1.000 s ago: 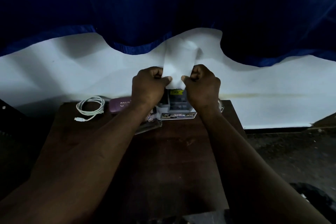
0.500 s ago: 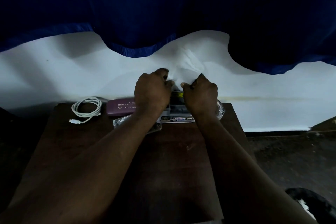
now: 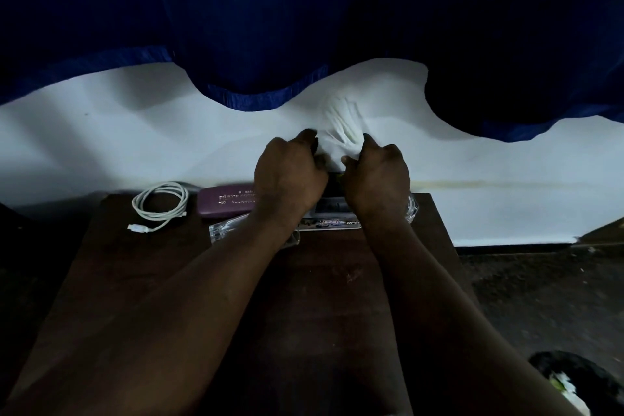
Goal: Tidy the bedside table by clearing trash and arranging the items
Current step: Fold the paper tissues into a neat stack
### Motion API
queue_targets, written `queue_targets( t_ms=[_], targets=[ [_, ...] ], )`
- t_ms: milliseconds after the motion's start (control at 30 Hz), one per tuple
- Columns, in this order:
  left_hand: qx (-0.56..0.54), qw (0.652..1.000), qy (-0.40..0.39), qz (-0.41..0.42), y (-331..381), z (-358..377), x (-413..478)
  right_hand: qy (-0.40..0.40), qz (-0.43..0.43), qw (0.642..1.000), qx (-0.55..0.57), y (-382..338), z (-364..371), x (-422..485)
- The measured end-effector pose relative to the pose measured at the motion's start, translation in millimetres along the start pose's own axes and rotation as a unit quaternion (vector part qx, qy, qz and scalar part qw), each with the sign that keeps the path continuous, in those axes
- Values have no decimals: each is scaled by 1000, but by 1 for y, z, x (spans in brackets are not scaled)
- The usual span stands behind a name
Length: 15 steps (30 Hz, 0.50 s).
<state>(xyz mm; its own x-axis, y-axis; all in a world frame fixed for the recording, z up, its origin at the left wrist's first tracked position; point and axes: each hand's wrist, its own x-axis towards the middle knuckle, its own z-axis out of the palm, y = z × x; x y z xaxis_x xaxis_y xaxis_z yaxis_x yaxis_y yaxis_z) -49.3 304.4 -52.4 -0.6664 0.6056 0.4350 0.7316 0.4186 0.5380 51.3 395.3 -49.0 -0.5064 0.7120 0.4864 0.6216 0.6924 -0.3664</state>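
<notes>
paper [image 3: 341, 133] between left hand [image 3: 291, 179] and right hand [image 3: 377, 180]

Both hands, left hand [image 3: 289, 179] and right hand [image 3: 376, 179], gripped crumpled white paper [image 3: 339, 138] above the wooden table's [image 3: 324, 297] back edge; coiled cable [image 3: 158, 204] lay at the table's back-left.

Over the tabletop [image 3: 320, 280] we see both forearms bare from the wrist back to the picture's lower edge, and the left hand [image 3: 290, 179] and right hand [image 3: 376, 179] bare as well.
</notes>
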Motion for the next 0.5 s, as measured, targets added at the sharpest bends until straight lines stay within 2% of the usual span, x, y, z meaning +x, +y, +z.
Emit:
queue_targets(
  t_ms=[100, 267, 367, 500],
  targets=[
    [26, 999, -25, -9, -1, -1, 1, -28, 4, 1000, -4, 4, 3, 2],
    [85, 996, -17, -3, 1, 0, -2, -55, 5, 998, -7, 6, 5, 1],
    [73, 997, -5, -38, 0, -3, 1, -68, 6, 998, -2, 7, 2, 2],
    [65, 996, -34, -58, -1, -3, 4, -49, 13, 997, 50, 8, -5, 3]
  ],
)
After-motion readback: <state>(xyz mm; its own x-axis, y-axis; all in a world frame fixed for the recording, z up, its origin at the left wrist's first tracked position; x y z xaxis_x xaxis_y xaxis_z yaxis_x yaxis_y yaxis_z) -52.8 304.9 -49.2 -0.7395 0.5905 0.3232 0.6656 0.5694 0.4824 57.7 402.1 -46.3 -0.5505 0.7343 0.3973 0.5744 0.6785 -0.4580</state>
